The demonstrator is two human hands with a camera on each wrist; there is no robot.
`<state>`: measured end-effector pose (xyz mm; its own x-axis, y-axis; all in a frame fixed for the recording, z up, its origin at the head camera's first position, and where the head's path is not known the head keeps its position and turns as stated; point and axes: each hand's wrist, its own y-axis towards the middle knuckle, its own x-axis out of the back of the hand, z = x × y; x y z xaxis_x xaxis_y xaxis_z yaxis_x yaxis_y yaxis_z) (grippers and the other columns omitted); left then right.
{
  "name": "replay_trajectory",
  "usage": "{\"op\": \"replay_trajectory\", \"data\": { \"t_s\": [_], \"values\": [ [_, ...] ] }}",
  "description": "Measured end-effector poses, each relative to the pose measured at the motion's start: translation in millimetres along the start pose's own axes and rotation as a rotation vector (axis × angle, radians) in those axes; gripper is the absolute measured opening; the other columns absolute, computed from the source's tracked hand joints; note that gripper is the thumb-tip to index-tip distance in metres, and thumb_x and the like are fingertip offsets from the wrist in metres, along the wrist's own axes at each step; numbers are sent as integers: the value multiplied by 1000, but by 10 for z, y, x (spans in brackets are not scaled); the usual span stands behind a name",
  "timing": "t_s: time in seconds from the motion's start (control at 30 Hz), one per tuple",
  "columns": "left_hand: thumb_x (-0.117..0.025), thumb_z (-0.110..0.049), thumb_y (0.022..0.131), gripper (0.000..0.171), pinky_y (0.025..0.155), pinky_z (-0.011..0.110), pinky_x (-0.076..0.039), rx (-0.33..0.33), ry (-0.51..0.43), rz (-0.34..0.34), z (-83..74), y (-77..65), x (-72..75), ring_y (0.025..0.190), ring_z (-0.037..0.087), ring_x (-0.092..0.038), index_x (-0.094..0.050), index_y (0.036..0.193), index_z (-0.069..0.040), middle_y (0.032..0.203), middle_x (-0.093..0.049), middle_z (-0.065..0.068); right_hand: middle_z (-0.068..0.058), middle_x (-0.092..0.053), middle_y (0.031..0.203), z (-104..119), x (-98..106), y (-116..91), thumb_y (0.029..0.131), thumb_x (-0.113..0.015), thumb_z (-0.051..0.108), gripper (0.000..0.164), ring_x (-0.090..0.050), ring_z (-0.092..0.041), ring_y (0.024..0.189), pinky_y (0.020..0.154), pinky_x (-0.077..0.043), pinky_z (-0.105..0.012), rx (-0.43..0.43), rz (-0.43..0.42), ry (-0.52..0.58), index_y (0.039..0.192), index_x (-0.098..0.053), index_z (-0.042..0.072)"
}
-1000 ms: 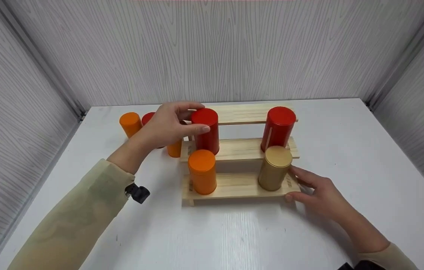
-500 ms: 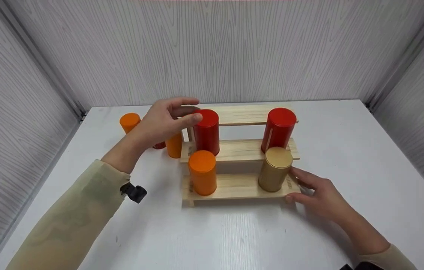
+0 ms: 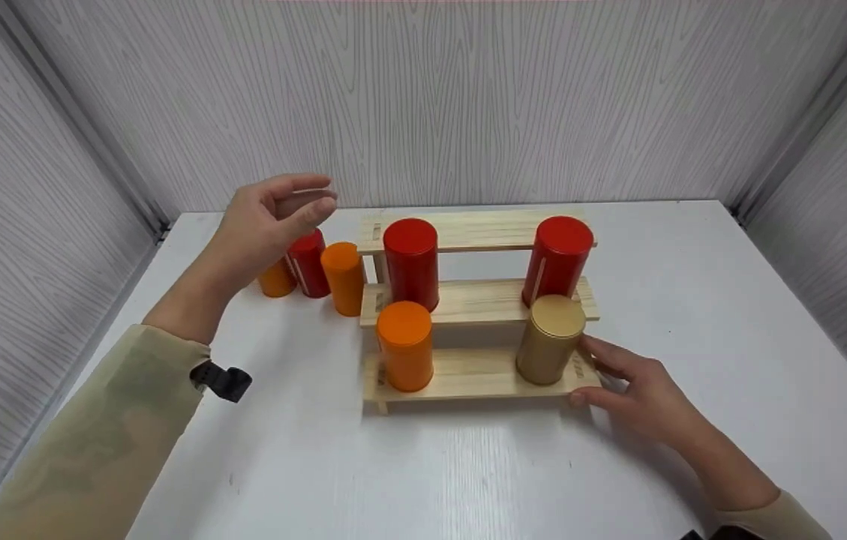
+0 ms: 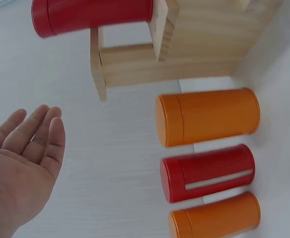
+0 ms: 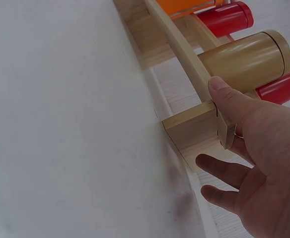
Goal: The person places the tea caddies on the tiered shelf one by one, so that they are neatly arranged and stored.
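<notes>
My left hand [image 3: 262, 225] hovers off the shelf's left side, fingers relaxed, holding nothing; the left wrist view shows its bare palm [image 4: 23, 173]. It overlaps the loose tins in the head view. With thumb and fingers my right hand [image 3: 641, 394] pinches the right end of the lowest tier of a three-step wooden shelf [image 3: 476, 367]; the right wrist view shows the thumb at the board's edge. On the middle tier stand a red tin [image 3: 414, 270] at left and another red tin [image 3: 558, 259] at right. Below them are an orange tin [image 3: 404, 352] and a gold tin [image 3: 549, 346].
Left of the shelf, an orange tin [image 3: 277, 280], a red tin [image 3: 309, 266] and another orange tin [image 3: 343, 281] stand in a row on the white table [image 3: 423, 480]. Pale wood-grain panels [image 3: 468, 97] enclose the back and sides.
My left hand has let go of the red tin on the middle tier's left and moved away leftward, uncovering the tin and the shelf's top left corner. My right hand has stayed put.
</notes>
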<state>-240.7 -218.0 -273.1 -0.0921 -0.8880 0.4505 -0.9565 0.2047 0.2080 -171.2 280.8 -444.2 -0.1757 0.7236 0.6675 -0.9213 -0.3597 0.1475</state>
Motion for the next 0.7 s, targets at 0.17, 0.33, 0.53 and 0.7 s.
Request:
{"op": "replay_trajectory", "data": {
  "t_s": [0.17,0.33,0.53,0.7],
  "values": [
    [-70,-48,102,59,111,37,-51,46,19,-75,120,-32,179,134,21,-62,-60,151,-17,145,-67,2,-9,-51,160,13,5,-1,86,-89,42,89,-56,-34,141,108,-51,-52,-29,14,-5,160,-49,14],
    [-72,-46,101,61,112,37,-50,81,1,-119,257,-63,326,135,21,-61,-58,152,-15,146,-66,5,-9,-50,160,23,1,-16,86,-89,41,89,-56,-35,141,107,-52,-52,-60,25,-6,161,-48,15],
    [-75,-46,100,64,117,41,-46,134,5,-172,437,-91,472,138,21,-58,-57,153,-14,149,-63,7,-9,-51,160,39,8,-35,86,-90,37,88,-57,-35,140,108,-51,-53,-62,27,-6,161,-48,16],
    [-75,-49,98,70,121,48,-41,184,22,-190,585,-117,570,144,25,-52,-54,155,-14,153,-59,7,-9,-53,158,31,18,-43,85,-91,35,88,-59,-34,137,107,-52,-53,-48,20,-15,160,-50,14]
  ]
}}
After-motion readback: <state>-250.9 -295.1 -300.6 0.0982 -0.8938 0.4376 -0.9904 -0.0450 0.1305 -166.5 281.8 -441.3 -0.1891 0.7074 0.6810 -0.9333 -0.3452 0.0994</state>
